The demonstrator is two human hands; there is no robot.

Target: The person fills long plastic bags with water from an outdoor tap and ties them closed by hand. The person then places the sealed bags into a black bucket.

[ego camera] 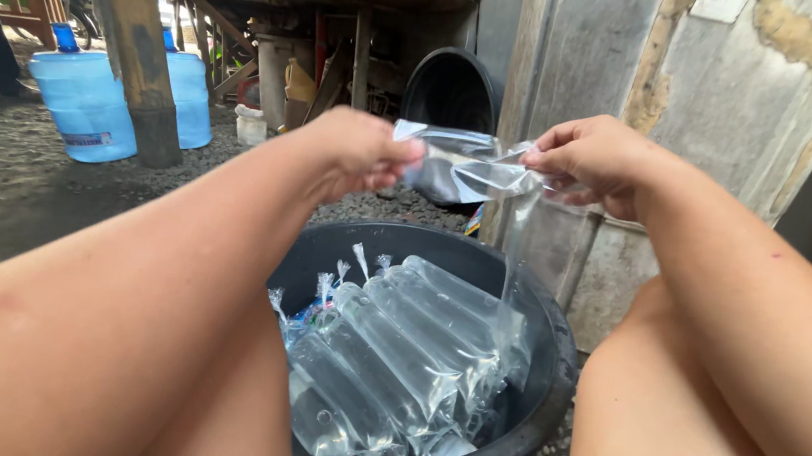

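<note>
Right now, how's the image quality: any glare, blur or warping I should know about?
Head view: soft daylight with no hard shadows; the clear plastic bag stretched between left hand and right hand and the filled bags in the black tub show bright glints; wide-angle stretch swells the forearms at the edges; the blue water jugs look sharp.

The left hand (359, 153) and right hand (594, 162) each pinch an end of a clear plastic bag (472, 170), stretched between them above a black basin (551, 374). In the basin lie long water-filled bags (392, 357) with knotted tops. Two blue water jugs (87, 104) stand on the ground behind.
</note>
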